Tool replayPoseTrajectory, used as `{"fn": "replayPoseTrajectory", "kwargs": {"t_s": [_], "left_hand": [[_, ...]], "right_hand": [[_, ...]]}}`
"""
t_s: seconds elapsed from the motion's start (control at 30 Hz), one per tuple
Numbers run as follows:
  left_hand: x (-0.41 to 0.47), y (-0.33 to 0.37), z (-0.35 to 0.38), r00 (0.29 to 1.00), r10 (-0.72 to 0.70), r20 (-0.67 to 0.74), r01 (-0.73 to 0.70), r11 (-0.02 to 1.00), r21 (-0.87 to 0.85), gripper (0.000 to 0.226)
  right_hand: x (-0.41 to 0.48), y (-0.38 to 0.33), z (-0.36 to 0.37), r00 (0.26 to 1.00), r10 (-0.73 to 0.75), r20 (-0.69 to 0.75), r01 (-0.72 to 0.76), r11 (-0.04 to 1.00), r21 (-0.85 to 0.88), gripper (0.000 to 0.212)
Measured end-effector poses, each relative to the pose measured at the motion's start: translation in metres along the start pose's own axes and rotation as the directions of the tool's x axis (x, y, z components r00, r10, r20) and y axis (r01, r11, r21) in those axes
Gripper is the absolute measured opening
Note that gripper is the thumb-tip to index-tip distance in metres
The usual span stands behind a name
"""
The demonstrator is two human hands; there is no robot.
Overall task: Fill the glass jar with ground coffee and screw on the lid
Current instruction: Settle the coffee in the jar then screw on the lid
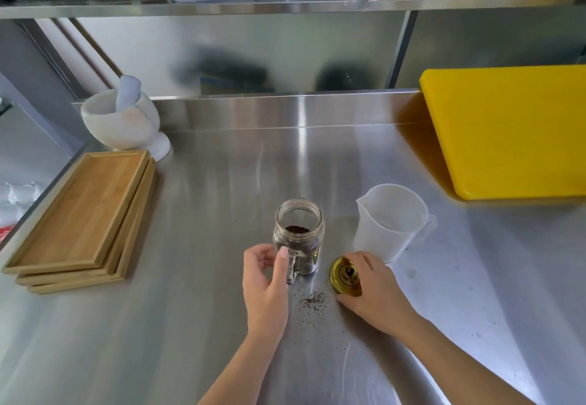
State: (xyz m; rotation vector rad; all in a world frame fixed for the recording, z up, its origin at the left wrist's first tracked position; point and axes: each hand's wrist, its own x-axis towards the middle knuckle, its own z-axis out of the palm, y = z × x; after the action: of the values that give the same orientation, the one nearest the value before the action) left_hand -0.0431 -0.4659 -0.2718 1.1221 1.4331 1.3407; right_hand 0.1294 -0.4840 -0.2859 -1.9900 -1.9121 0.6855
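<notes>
A clear glass jar [299,230] with a side handle stands upright and lidless on the steel counter, with dark ground coffee low inside it. My left hand [264,281] curls around the jar's handle, thumb against it. The gold lid [345,276] with a dark emblem lies on the counter just right of the jar. My right hand [371,287] grips the lid at its right edge, fingers over the top and thumb under its near rim. A white plastic measuring jug [390,222] stands empty behind the lid.
Spilled coffee grounds [312,301] speckle the counter between my hands. Stacked wooden trays [82,217] lie at the left, a white mortar and pestle [123,119] behind them. A yellow cutting board [507,131] sits at the right. A shelf runs overhead.
</notes>
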Motion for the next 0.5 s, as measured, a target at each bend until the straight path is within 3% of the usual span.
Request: {"fn": "replayPoseTrajectory", "kwargs": {"t_s": [0.17, 0.37, 0.5], "left_hand": [[-0.006, -0.008, -0.004, 0.995, 0.013, 0.094, -0.027, 0.988, 0.152, 0.046], [-0.006, -0.007, -0.005, 0.989, 0.022, 0.143, -0.058, 0.966, 0.252, 0.034], [-0.005, -0.009, -0.006, 0.988, 0.038, 0.152, -0.081, 0.953, 0.29, 0.047]], "right_hand": [[0.001, -0.007, -0.007, 1.0, -0.02, -0.019, 0.023, 0.993, 0.119, 0.065], [-0.003, -0.03, -0.041, 0.989, -0.102, -0.111, 0.123, 0.971, 0.204, 0.056], [0.002, -0.051, -0.071, 0.963, -0.178, -0.203, 0.226, 0.943, 0.246, 0.052]]}}
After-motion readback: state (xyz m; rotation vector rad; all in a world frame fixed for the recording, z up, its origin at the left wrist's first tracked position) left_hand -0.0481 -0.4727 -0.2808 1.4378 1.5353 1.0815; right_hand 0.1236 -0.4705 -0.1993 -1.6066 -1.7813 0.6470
